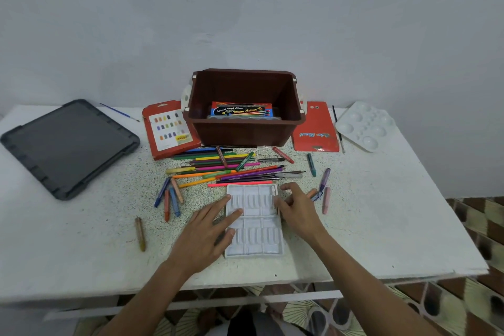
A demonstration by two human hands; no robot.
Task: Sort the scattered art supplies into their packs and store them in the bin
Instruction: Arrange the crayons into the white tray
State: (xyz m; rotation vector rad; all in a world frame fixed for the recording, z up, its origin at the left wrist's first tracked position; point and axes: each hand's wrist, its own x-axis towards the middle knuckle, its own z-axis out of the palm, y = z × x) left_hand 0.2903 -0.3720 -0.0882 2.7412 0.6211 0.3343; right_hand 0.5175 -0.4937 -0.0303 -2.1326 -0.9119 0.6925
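Tray (256, 237): one white slotted crayon tray, flat on the bench (381, 213) right under both your hands, long axis running straight away from you. Your left hand (207, 232) lies flat on its left edge, fingers straight, gripping nothing. Your right hand (297, 207) sits at the far right edge with fingers bent; cannot tell if it pinches the rim or just touches it.

Loose crayons lie on both sides. A cluster of four (170, 198) is just left of your left hand, and one olive crayon (140, 233) lies alone further left. At least four more are just right of your right hand. So either hand is near some, and most lie roughly parallel to the tray.

The pencil heap (231, 169) sits just beyond your fingertips, lying crosswise, too tangled to count.

Beyond that:
- one brown bin (245, 133), with one watercolour box (241, 109) inside
- two red packs, one each side of the bin (169, 131) (315, 128)
- one palette (365, 125), far right
- one dark lid (68, 144), far left
- two brushes (120, 112) (337, 128)
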